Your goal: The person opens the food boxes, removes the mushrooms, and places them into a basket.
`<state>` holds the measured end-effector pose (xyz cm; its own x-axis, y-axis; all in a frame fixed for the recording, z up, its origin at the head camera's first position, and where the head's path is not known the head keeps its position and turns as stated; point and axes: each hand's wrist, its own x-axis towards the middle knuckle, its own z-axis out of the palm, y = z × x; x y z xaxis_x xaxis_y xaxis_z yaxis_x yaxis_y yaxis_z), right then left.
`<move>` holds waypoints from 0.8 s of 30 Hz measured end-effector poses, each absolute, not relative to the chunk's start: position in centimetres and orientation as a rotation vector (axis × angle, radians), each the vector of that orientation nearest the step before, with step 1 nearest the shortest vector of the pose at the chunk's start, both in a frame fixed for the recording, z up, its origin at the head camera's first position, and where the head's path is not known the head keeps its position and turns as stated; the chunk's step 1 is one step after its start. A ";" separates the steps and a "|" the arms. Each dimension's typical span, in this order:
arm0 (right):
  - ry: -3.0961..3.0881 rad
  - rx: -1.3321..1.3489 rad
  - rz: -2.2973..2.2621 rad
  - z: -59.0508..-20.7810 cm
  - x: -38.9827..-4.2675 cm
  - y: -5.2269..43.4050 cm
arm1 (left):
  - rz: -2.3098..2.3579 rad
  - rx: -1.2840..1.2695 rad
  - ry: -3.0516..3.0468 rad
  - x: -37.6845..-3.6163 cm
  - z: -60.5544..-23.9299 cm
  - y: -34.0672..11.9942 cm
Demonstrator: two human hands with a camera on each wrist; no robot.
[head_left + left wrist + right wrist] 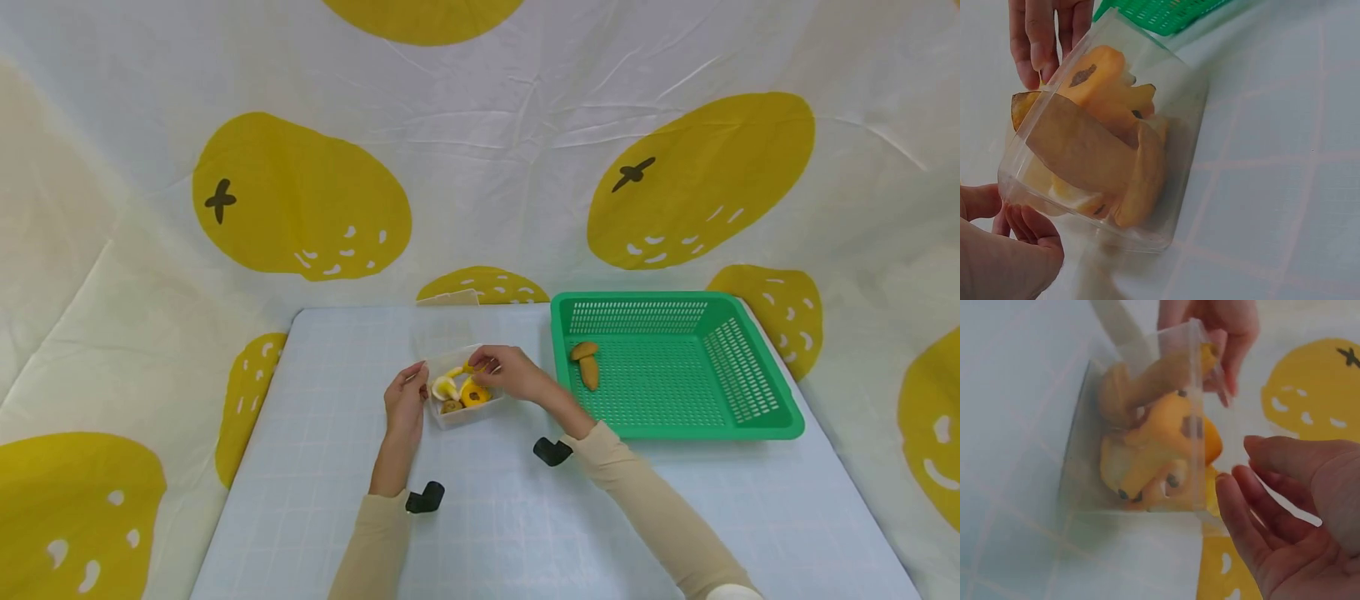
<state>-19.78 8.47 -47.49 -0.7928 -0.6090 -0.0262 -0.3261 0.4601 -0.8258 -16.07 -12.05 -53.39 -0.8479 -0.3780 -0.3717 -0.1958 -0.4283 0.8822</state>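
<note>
Head view shows our left hand (406, 402) pinching the left rim of the clear box (467, 414) of toy food pieces (459, 390) at mid-table, while our right hand (508, 372), fingers loosely spread, reaches over it beside the green basket (757, 392).

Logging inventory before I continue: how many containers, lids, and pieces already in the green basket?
Clear box: 1
Green basket: 1
Clear lid: 1
Pieces in the basket: 1
Total: 4
The pieces inside the box overlap too much to count.
</note>
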 end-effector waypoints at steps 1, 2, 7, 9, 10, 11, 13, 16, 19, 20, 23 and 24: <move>2.388 -0.820 -1.227 -47.5 -19.6 8.3 | -2.430 0.818 -1.611 -16.1 -53.5 -12.1; 2.386 -0.852 -1.199 -47.5 -19.5 8.1 | -2.430 0.819 -1.614 -16.1 -53.5 -12.1; 2.412 -0.969 -1.054 -47.9 -19.3 7.5 | -2.439 0.807 -1.626 -16.1 -53.7 -12.2; 2.422 -0.988 -1.022 -48.0 -19.2 7.4 | -2.438 0.801 -1.628 -16.1 -53.7 -12.2; 2.431 -1.008 -1.012 -48.0 -19.2 7.4 | -2.436 0.799 -1.629 -16.1 -53.7 -12.2; 2.434 -1.016 -1.013 -48.0 -19.1 7.5 | -2.432 0.797 -1.629 -16.1 -53.8 -12.1; 2.434 -1.030 -1.033 -48.0 -19.0 7.7 | -2.424 0.791 -1.630 -16.1 -53.8 -12.1; 2.425 -1.058 -1.071 -47.8 -18.9 8.2 | -2.403 0.786 -1.638 -16.2 -53.9 -12.1; 2.404 -1.065 -1.117 -47.6 -18.9 8.7 | -2.387 0.783 -1.647 -16.2 -53.9 -12.0; 2.397 -1.065 -1.137 -47.6 -18.9 8.9 | -2.383 0.784 -1.651 -16.2 -53.9 -12.0; 2.388 -1.052 -1.206 -47.6 -19.2 9.4 | -2.380 0.782 -1.665 -16.1 -53.9 -12.0; 2.386 -1.039 -1.228 -47.5 -19.3 9.6 | -2.381 0.782 -1.666 -16.1 -53.9 -12.1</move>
